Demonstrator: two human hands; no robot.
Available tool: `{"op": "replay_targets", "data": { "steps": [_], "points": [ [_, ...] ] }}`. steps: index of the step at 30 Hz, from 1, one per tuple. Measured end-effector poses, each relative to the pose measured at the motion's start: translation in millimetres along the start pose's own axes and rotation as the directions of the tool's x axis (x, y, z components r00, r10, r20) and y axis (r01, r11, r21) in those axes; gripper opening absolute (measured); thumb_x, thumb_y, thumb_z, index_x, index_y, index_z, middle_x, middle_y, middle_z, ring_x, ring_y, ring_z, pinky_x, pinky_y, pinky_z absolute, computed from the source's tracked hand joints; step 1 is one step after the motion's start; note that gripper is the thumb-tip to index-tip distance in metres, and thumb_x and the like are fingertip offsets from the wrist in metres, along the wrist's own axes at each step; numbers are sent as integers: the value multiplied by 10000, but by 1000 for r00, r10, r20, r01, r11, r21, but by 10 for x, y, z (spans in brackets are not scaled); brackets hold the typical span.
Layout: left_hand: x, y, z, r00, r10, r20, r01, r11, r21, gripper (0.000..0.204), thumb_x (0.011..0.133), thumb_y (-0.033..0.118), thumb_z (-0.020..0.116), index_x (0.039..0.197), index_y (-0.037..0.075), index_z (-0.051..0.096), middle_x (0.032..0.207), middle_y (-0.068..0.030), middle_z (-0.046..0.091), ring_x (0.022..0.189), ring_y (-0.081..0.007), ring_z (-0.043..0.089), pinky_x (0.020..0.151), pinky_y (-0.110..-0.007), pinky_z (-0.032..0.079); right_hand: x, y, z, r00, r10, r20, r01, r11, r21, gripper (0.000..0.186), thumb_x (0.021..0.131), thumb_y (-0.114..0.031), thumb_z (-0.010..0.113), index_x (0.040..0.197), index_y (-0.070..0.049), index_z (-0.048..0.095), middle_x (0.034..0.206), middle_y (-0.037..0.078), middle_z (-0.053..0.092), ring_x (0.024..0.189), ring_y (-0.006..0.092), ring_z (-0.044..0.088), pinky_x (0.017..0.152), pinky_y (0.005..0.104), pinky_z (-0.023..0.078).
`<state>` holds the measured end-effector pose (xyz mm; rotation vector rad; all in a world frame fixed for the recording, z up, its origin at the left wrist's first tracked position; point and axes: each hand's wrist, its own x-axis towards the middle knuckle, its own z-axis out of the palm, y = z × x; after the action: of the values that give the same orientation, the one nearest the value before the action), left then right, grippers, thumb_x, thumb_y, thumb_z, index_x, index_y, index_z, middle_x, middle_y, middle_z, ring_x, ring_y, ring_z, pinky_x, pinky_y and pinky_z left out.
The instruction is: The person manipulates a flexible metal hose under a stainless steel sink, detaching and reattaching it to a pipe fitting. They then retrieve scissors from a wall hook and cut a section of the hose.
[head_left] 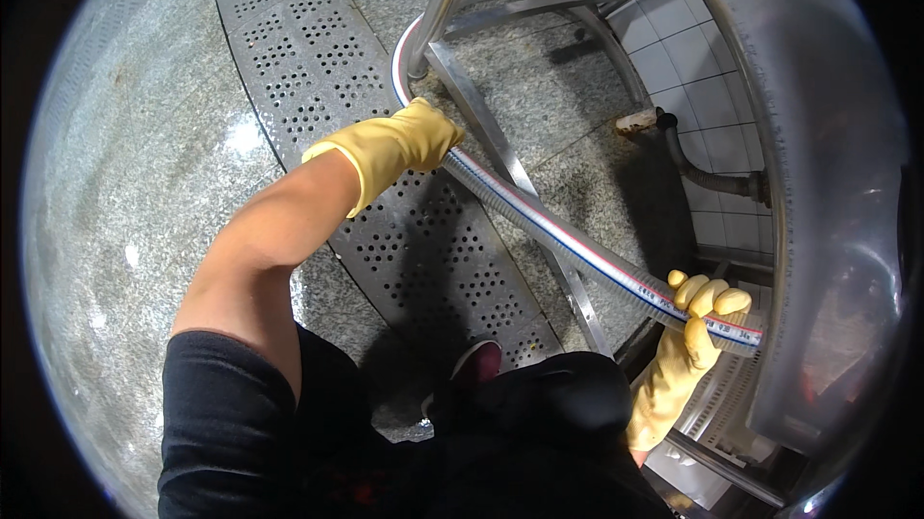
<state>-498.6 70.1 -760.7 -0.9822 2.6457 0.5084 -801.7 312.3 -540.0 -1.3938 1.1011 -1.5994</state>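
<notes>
Both grips clenched on the clear reinforced hose (568,235). Left hand (409,139), yellow rubber glove, grabs it farther out, low toward the floor. Right hand (698,322), same glove type, wraps it near the steel vessel (818,182). Two spaced holds look meant to keep the stiff hose straight between them. Beyond the left hand it curves around the steel frame leg (443,0). Below: perforated drain grating (385,240) set in the granite floor (125,230). White tiled wall (693,67) behind.
</notes>
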Motion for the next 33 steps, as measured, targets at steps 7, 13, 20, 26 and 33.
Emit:
{"op": "replay_targets", "data": {
  "steps": [7, 13, 20, 26, 33],
  "points": [
    [172, 88, 47, 999, -35, 34, 37, 999, -31, 428, 903, 141, 620, 1326, 109, 679, 1139, -143, 783, 1051, -339, 745, 966, -463, 520, 359, -224, 685, 870, -108, 482, 240, 945, -221, 441, 794, -36, 924, 1103, -68, 611, 932, 94, 721, 821, 259, 708, 884, 507, 600],
    [225, 134, 110, 984, -63, 169, 70, 997, -37, 270, 848, 156, 730, 1112, 137, 782, 1086, -104, 797, 1040, -314, 763, 914, -469, 526, 261, -190, 897, 697, 157, 700, 283, 837, -469, 323, 776, -109, 923, 1017, -96, 709, 917, 65, 721, 913, 293, 732, 901, 465, 591],
    [158, 92, 167, 975, -78, 208, 60, 994, 92, 312, 807, 260, 815, 1100, 155, 840, 1044, -66, 817, 1006, -282, 786, 774, -478, 559, 282, 111, 1085, 424, 435, 795, 329, 743, -582, 288, 779, -196, 849, 1003, -68, 721, 988, 75, 706, 951, 307, 704, 889, 481, 551],
    [118, 31, 161, 952, -216, 219, 196, 974, 109, 373, 822, 300, 836, 1161, 144, 829, 1128, -61, 811, 1077, -271, 775, 853, -462, 575, 190, 284, 1370, 169, 528, 832, 543, 655, -526, 315, 800, -38, 732, 1097, -90, 638, 1032, 83, 667, 1031, 312, 679, 903, 449, 533],
    [165, -260, 342, 766, -477, 431, 449, 877, 171, 352, 872, 334, 800, 1172, 151, 824, 1141, -40, 811, 1099, -253, 775, 899, -403, 590, 37, 643, 1251, 227, 395, 890, 666, 604, -438, 254, 749, -70, 738, 985, -98, 649, 885, 53, 640, 876, 280, 664, 822, 432, 508]
  ]
}}
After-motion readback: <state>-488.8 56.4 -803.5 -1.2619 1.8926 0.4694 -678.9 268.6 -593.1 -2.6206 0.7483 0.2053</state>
